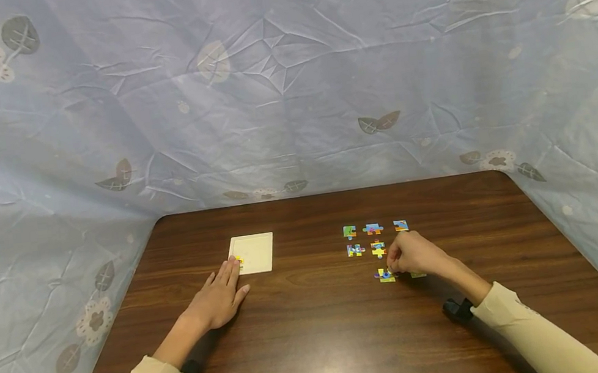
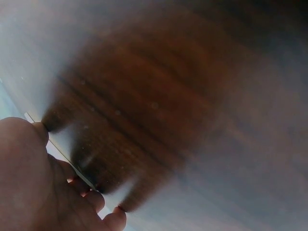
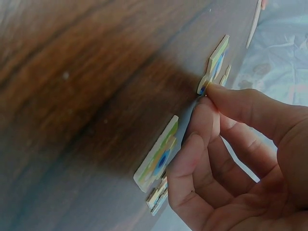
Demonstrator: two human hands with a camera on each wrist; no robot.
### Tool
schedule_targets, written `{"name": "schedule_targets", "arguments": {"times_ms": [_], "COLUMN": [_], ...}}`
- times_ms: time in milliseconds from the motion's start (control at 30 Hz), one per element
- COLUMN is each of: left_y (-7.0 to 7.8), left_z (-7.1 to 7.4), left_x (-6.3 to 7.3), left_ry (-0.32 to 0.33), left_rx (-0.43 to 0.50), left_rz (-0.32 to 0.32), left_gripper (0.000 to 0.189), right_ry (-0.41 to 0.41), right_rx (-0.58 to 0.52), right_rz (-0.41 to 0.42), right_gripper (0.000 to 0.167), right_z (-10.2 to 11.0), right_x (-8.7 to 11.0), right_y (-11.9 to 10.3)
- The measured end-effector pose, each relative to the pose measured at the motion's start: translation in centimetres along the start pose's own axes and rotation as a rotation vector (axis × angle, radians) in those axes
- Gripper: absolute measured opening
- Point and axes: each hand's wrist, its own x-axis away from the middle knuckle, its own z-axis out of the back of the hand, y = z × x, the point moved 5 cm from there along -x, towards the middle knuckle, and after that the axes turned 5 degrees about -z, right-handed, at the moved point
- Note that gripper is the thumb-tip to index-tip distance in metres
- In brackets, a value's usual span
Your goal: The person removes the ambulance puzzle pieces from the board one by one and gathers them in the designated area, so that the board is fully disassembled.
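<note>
A square cream puzzle tray lies at the left of the table, with a small yellow puzzle piece at its near left corner. My left hand lies flat with fingers straight, fingertips on that corner and partly over the piece. At the right, my right hand pinches the tab of a yellow and blue jigsaw piece between thumb and index finger. In the right wrist view, this jigsaw piece sits low at the table surface. Another yellow-green piece lies beside the curled fingers.
Several loose jigsaw pieces lie in spaced rows around the right hand, among them a green one, a pink and blue one and a corner piece. The brown wooden table ends at a pale floral cloth behind.
</note>
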Motion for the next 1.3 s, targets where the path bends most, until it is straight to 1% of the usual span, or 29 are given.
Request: {"name": "schedule_targets", "arguments": {"times_ms": [400,500,600,667,800,933,1033,1133,1300], "left_y": [0.1,0.2,0.2,0.2,0.0,0.0,0.2,0.2,0.0], "left_z": [0.0,0.0,0.0,0.1,0.3,0.4,0.5,0.6,0.3], "left_x": [0.0,-0.1,0.0,0.0,0.2,0.1,0.0,0.0,0.9], "left_ry": [-0.008,-0.01,-0.013,-0.013,-0.014,-0.018,-0.006,0.002,-0.006], "left_rx": [0.0,0.007,0.014,0.02,0.035,0.039,0.046,0.051,0.052], "left_rz": [0.004,0.002,0.003,0.003,0.007,0.013,0.01,0.016,0.033], "left_gripper": [0.074,0.074,0.074,0.074,0.075,0.077,0.079,0.08,0.081], "right_ry": [0.011,0.009,0.027,0.051,0.104,0.128,0.124,0.096,0.031], "right_rx": [0.001,-0.017,-0.044,-0.05,-0.051,-0.046,-0.049,-0.048,-0.06], "right_rz": [0.032,0.027,0.036,0.055,0.11,0.181,0.239,0.289,0.357], "right_gripper": [0.024,0.022,0.018,0.015,0.013,0.011,0.009,0.008,0.008], "right_z": [0.0,0.6,1.8,2.8,4.6,5.0,4.5,3.4,0.7], "right_x": [0.1,0.1,-0.1,-0.5,-1.4,-2.7,-3.7,-5.1,-7.6], "right_y": [0.0,-0.3,-1.4,-2.7,-6.1,-9.9,-12.8,-15.3,-18.8]}}
